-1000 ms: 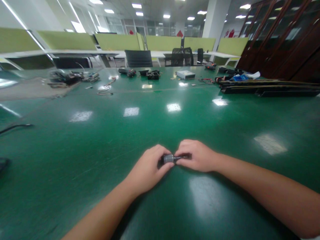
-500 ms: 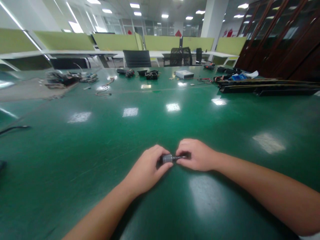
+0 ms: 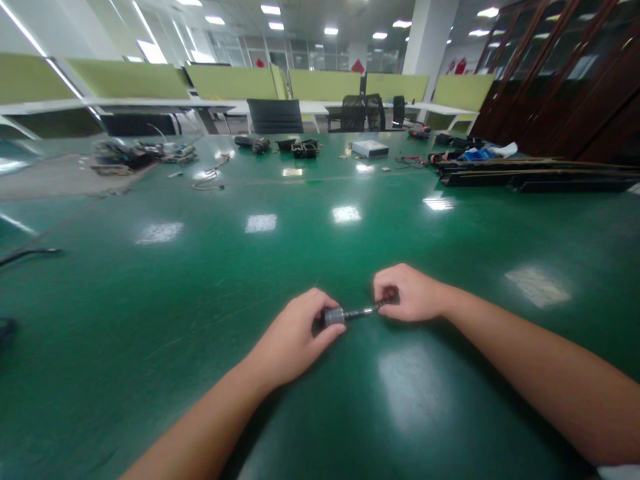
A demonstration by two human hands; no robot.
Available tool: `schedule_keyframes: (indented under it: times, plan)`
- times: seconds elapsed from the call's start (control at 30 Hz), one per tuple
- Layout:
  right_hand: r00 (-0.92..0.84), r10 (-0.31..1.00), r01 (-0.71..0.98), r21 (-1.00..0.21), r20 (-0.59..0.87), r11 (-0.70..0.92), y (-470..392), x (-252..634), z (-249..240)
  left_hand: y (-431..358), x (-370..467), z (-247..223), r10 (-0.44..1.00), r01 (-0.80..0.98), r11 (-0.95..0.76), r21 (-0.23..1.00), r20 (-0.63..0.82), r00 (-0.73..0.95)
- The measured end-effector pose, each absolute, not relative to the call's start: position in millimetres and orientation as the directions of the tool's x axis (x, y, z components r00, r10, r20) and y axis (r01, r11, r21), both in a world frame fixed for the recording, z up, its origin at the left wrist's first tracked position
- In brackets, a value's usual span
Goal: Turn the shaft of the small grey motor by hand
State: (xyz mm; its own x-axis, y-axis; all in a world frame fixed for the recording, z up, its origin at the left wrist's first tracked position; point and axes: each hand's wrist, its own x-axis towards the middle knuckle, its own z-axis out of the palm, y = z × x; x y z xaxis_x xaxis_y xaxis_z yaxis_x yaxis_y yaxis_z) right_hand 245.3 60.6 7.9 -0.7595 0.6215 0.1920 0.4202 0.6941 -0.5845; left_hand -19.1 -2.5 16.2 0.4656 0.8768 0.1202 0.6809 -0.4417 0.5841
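My left hand is closed around a short grey and black cylinder just above the green table. Its thumb and fingers pinch the cylinder from both sides, and part of it is hidden in the palm. A thin shiny metal shaft points from the cylinder toward the right. At the far end of this shaft, my right hand is closed in a pinch. Something small and dark shows among its fingers, but I cannot tell what it is or whether it joins the shaft.
Across the table's far side lie a flat silver box, black parts, a pale cable and a heap of electronics. Long dark strips are stacked at the right. A black cable end reaches in from the left.
My right hand has shifted right and slightly away from me, so more of the metal shaft shows between the hands. The left hand keeps its hold and has barely moved.
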Motion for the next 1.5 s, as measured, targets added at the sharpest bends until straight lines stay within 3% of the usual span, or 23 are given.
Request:
schedule_keyframes:
  times: [1.5]
  plan:
    - [-0.749,0.61,0.4,-0.558,0.258,0.727,37,213,8,1,-15,15,0.869,0.68,-0.467,0.565,0.151,0.471]
